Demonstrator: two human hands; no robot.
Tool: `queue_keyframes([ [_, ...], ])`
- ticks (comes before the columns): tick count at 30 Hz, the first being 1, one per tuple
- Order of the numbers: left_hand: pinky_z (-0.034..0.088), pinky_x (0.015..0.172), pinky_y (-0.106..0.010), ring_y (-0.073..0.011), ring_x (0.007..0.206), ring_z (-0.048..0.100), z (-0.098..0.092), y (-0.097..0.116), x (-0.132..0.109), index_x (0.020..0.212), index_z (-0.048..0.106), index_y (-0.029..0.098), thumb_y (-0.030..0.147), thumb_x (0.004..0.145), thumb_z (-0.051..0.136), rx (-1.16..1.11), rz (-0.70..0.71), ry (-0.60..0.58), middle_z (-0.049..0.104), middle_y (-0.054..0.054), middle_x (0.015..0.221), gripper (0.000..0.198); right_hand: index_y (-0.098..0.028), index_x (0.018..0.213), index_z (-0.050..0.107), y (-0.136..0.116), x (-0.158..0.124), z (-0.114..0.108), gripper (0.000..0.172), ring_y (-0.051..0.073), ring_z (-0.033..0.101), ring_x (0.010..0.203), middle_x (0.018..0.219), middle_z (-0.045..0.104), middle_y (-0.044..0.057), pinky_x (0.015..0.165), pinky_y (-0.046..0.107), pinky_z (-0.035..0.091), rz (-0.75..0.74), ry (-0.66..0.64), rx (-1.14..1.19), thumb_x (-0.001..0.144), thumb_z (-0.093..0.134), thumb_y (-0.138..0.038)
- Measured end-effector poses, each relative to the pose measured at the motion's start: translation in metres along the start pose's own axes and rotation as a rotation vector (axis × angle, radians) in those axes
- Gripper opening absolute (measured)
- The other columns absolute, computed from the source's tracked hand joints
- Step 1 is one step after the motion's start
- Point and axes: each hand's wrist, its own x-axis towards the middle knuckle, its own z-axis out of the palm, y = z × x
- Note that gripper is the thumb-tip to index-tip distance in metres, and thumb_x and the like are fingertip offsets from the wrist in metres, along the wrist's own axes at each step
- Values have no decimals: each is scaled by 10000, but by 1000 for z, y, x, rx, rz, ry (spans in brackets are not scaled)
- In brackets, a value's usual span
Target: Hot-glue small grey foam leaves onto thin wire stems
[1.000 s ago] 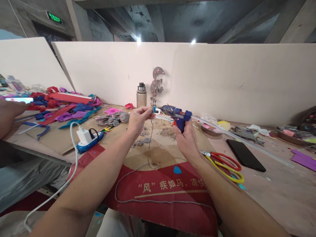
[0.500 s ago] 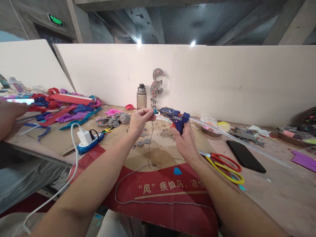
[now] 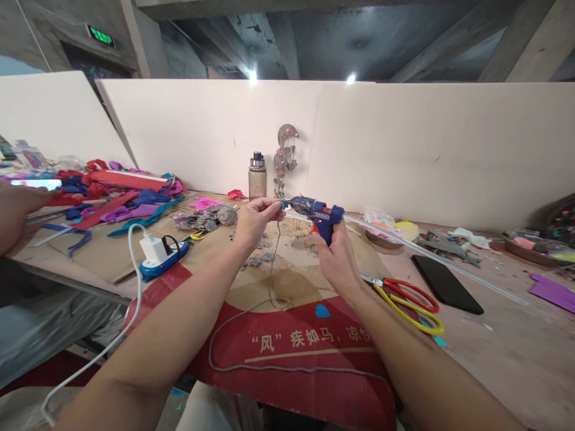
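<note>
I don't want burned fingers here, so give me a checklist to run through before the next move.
1. Right grip around the handle of the glue gun: ok.
2. Left grip pinching the blue piece: ok.
3. Nozzle well away from the left grip: not ok, it is right beside it.
4. Nozzle cool: cannot tell.
5. Scissors clear of the right forearm: cannot tell, they overlap in view.

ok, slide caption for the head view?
Right hand points a blue glue gun at a small teal piece pinched in the left hand, grey string hanging below.
</note>
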Motion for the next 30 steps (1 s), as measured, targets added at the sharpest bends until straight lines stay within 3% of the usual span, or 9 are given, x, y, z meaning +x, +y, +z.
queue_keyframes([
  [22,513,639,-298,-119,555,600,-1,-4,1,759,704,126,377,652,805,17,-8,27,678,-26,638,292,-194,1172,520,4,-1,4,337,282,601,924,1085,647,129,850,452,465,-47,30,-47,866,480,-327],
  [30,516,644,-297,-123,563,608,-2,-3,0,758,707,124,384,651,811,21,-9,23,684,-32,642,300,-199,1162,519,1,-2,2,335,270,598,889,1051,651,121,818,437,466,2,34,-28,855,493,-330],
])
